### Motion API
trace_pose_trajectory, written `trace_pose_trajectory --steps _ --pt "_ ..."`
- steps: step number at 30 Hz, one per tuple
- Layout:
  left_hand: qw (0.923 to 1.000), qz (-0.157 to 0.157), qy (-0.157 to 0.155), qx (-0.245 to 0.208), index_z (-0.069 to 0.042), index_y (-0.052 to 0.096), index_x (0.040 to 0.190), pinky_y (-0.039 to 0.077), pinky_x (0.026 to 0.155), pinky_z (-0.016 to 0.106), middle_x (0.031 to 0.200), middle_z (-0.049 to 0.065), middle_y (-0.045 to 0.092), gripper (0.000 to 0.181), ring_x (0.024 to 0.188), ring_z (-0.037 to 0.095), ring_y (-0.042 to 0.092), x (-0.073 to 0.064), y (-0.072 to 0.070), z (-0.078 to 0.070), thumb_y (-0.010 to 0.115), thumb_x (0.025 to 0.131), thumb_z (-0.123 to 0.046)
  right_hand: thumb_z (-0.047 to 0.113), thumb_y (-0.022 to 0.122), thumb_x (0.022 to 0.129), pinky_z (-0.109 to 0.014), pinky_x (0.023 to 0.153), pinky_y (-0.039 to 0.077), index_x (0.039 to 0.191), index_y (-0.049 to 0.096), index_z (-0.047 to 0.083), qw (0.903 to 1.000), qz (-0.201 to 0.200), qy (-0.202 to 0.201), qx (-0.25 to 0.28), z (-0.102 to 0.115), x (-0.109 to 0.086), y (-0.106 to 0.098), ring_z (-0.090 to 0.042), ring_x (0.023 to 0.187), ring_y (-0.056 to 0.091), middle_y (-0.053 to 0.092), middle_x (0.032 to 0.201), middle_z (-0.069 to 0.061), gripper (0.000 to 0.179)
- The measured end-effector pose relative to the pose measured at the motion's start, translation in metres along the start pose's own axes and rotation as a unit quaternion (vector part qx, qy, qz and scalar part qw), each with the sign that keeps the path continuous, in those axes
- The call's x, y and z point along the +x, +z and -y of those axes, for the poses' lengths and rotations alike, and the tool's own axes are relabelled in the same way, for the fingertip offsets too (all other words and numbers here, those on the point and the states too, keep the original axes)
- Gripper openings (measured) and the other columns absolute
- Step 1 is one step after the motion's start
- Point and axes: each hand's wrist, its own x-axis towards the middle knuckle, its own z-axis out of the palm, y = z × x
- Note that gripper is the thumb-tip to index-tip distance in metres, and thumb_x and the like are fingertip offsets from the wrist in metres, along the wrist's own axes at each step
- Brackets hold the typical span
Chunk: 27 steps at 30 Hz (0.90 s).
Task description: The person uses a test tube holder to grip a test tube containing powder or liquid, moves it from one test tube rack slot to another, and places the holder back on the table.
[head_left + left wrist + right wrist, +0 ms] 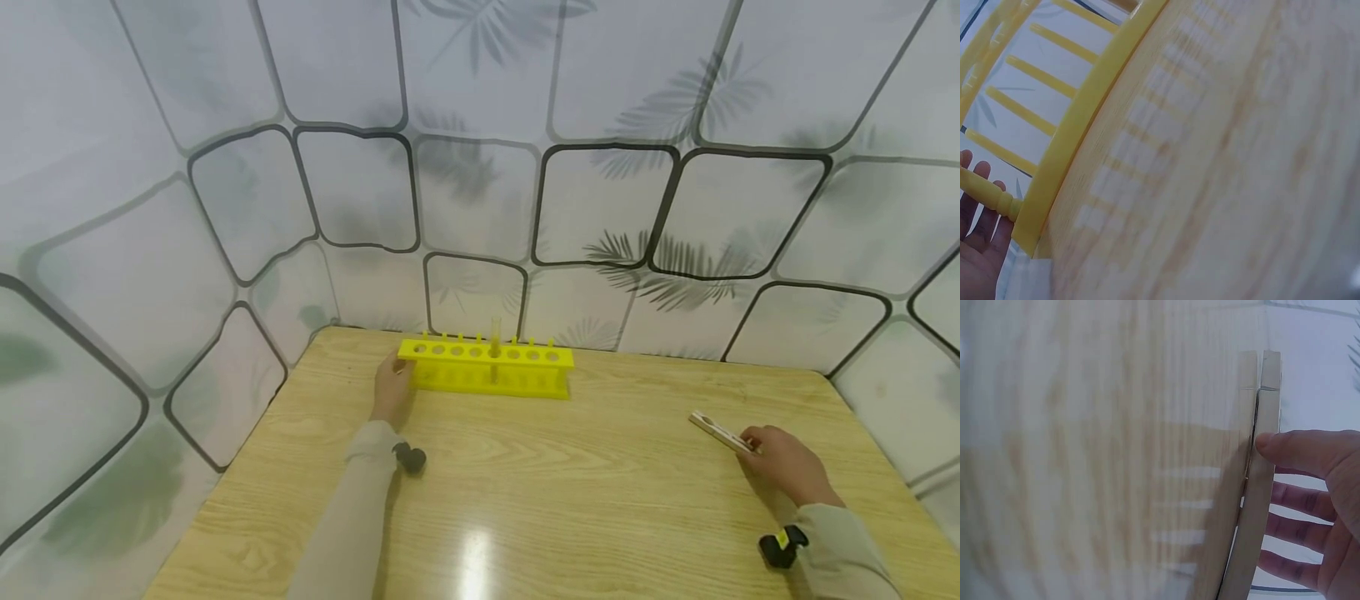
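Glossy wood-grain table [570, 500] as clock face | 3 o'clock: right hand [787, 467] pinches wooden clamp [716, 428] | 10 o'clock: left hand [392, 392] grips end post [982, 189], clear only in left wrist view | 12 o'clock: yellow rack [484, 360], upright tube [496, 329] | beyond: leaf-patterned wall covering [480, 217]

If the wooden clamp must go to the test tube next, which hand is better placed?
Probably the right hand: it grips the wooden clamp. The left hand is nearer the test tube, but holds the left end of the yellow rack.
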Motion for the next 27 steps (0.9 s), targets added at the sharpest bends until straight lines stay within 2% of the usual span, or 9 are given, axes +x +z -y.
trace_pose_trajectory --steps 14,27 --pt "0.9999 0.005 0.005 -0.009 -0.011 0.047 0.135 0.037 0.112 0.042 0.139 0.011 0.048 0.039 0.131 0.027 0.042 -0.0004 -0.0012 0.0000 0.045 0.099 -0.024 0.019 0.066 0.084 -0.032 0.051 0.044 0.088 0.065 0.003 1.0000 -0.001 0.006 -0.003 0.0012 -0.0001 0.0010 -0.014 0.064 0.055 0.066 0.082 -0.011 0.017" --pt "0.9999 0.002 0.005 -0.015 -0.011 0.048 0.134 0.038 0.112 0.042 0.139 0.009 0.048 0.038 0.132 0.025 0.041 -0.0014 -0.0011 0.0003 0.045 0.099 -0.024 0.018 0.063 0.086 -0.028 0.050 0.038 0.084 0.063 0.005 0.9999 -0.014 0.005 -0.006 0.0024 -0.0040 0.0018 -0.012 0.060 0.048 0.063 0.076 -0.006 0.014"
